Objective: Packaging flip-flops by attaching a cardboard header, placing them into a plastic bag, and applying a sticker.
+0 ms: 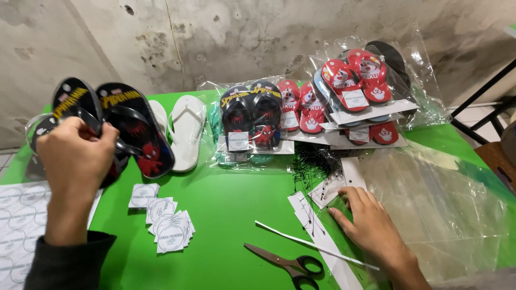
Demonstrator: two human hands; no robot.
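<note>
My left hand (75, 156) grips a pair of black flip-flops (126, 126) with red printed figures and yellow lettering, held up at the left over the green table (231, 215). My right hand (368, 215) lies on the table at the right, fingers spread on white paper strips (309, 209) next to a heap of thin black plastic ties (317, 161). It holds nothing that I can make out.
White flip-flops (185, 129) lie behind the black pair. Bagged black and red flip-flops (301, 107) are stacked at the back. Round-printed paper labels (166, 223), a label sheet (16, 225), scissors (285, 263) and clear plastic bags (446, 204) lie in front.
</note>
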